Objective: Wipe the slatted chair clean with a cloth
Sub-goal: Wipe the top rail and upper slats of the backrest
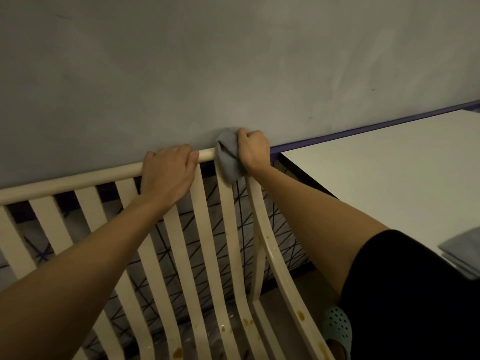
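A cream slatted chair (205, 229) fills the lower half of the view, its round top rail running from the left edge up to the centre. Brown stains dot the lower slats. My left hand (166, 172) grips the top rail, fingers curled over it. My right hand (253, 149) holds a grey cloth (228, 157) bunched against the right end of the top rail, by the wall.
A grey wall (233, 61) stands right behind the chair. A white table (376, 178) with a purple back edge is at the right, with a folded grey cloth (462, 250) on it. A foot in a perforated green clog (336, 326) stands beside the chair.
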Demonstrator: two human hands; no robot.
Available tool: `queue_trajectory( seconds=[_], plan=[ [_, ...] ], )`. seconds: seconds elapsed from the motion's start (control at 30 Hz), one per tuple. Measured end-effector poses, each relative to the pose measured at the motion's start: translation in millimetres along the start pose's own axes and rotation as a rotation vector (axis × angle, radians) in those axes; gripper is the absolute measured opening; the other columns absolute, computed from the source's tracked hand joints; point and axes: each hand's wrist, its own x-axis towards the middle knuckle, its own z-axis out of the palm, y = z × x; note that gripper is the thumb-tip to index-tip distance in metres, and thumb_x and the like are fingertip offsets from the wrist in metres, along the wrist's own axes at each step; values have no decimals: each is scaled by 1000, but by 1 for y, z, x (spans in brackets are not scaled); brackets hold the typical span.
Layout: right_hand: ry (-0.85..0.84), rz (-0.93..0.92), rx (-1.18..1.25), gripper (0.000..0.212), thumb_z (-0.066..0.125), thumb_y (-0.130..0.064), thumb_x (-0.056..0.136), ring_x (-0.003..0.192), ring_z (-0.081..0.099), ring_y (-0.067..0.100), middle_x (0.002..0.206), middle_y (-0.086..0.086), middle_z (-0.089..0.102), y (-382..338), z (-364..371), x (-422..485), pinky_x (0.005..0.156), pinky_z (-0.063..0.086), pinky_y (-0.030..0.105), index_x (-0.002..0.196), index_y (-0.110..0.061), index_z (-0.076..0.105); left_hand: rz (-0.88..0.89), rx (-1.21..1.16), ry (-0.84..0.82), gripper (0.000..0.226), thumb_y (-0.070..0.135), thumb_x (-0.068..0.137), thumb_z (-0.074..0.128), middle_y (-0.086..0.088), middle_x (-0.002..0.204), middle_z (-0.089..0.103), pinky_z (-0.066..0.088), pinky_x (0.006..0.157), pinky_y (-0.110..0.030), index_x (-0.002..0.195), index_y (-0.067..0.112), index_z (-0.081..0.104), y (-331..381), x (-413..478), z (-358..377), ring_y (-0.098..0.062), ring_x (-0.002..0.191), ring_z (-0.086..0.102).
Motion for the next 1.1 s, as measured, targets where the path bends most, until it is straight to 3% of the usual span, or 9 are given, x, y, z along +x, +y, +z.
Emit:
queue_trajectory(
  seconds=[0.27,0.4,0.53,0.83,0.97,1.1],
  plan=[
    [-27,-54,206,48,39,-45,100,55,41,14,57,0,44,13,-1,-15,55,35,33,61,-19,46,12,-2,5,33,42,100,32,1,80,51,26,74,-36,93,19,55,1,-2,-1,-20,74,42],
    [-13,-134,163,39,37,-45,101,61,49,12,69,-1,52,18,-5,-28,57,44,37,81,-15,51,14,-10,-3,35,45,99,34,1,81,52,27,75,-37,94,19,56,1,-1,0,-19,75,40],
    [-30,-127,134,42,32,-51,100,75,63,22,85,9,61,39,-5,-49,62,55,47,101,-11,47,13,-4,10,36,46,99,34,-2,82,57,30,76,-38,93,18,57,1,-2,0,-24,76,47],
    [-167,8,41,60,21,-71,91,75,65,27,85,13,64,101,-10,-95,64,55,52,99,-18,47,18,-1,8,35,46,99,35,-3,79,56,29,75,-38,89,18,54,0,-1,2,-23,74,45],
    [-226,-3,-42,54,22,-58,99,84,64,28,96,15,65,86,-20,-83,75,54,52,106,-13,49,7,3,3,34,46,99,35,-2,80,55,28,74,-38,89,19,54,1,0,3,-21,74,44],
    [-273,45,77,52,26,-49,102,104,59,29,118,16,57,45,-27,-56,88,52,46,124,-7,47,16,8,-5,35,47,99,35,-2,78,55,30,73,-38,87,19,53,0,2,2,-22,72,45]
  ],
)
